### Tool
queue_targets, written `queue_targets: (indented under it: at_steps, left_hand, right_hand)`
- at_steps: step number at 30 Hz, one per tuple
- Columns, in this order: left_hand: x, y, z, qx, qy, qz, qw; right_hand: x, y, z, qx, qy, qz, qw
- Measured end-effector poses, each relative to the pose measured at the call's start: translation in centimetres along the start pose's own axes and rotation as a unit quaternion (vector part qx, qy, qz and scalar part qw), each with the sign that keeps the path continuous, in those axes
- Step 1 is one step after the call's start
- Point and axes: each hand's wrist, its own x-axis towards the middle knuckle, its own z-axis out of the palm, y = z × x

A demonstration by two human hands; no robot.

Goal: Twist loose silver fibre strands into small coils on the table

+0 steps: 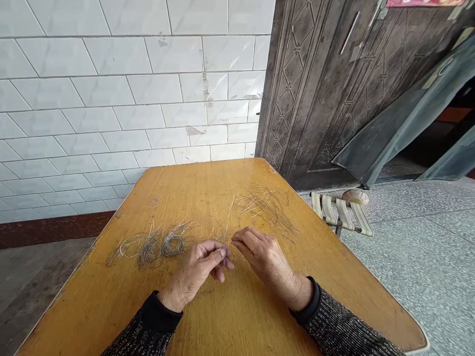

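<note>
While both forearms reached in over the wooden table (237,316), the left hand (200,267) and right hand (265,254) came close at the fingertips, with a narrow gap between. Left hand: thumb and forefinger pinched together on what looked like a thin wire strand (227,242) (too fine to trace along its length), other fingers loosely curled beneath. Right hand: fingers bent and drawn together, back of the hand uppermost, thumb mostly hidden; whether they had hold of the strand could not be told. Just beyond the hands, a pale wire (230,211) ran away toward the wall end. Left of the left hand lay a coiled bundle of grey wire (173,244), beside it a looser tangle (148,251), then wide, pale loops (128,244). Beyond the right hand, loose wires (260,202) were spread, uncoiled, toward the right table edge. Surroundings: white tiled wall (129,89) past the far end, dark patterned door (311,99) to its right, a stool with striped webbing (339,211) on the speckled floor (419,257).
</note>
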Motion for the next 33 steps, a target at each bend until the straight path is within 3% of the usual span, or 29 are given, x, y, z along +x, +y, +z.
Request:
queue_targets:
  at_steps: [4, 6, 8, 10, 13, 22, 33]
  left_hand:
    - [0.0, -0.3, 0.1, -0.037, 0.002, -0.019, 0.999]
    - [0.1, -0.6, 0.1, -0.074, 0.020, -0.020, 0.997]
    - [0.1, -0.7, 0.3, -0.104, 0.046, -0.011, 0.993]
    - [0.2, -0.6, 0.4, -0.117, 0.071, -0.002, 0.991]
    - [0.2, -0.5, 0.5, -0.119, 0.090, 0.005, 0.989]
    - [0.2, -0.8, 0.9, -0.241, 0.094, -0.016, 0.966]
    - [0.3, -0.9, 0.5, -0.265, 0.075, 0.006, 0.961]
  right_hand:
    - [0.0, 0.0, 0.2, 0.065, -0.009, 0.034, 0.997]
    - [0.0, 0.0, 0.6, 0.148, 0.000, 0.095, 0.984]
    - [0.1, 0.0, 0.9, 0.265, 0.003, 0.184, 0.947]
    - [0.2, -0.1, 1.1, 0.376, -0.012, 0.252, 0.892]
    - [0.4, -0.4, 1.1, 0.463, -0.050, 0.279, 0.840]
    - [0.4, -0.5, 1.0, 0.482, -0.073, 0.286, 0.825]
    - [0.7, -0.4, 0.6, 0.540, -0.084, 0.312, 0.777]
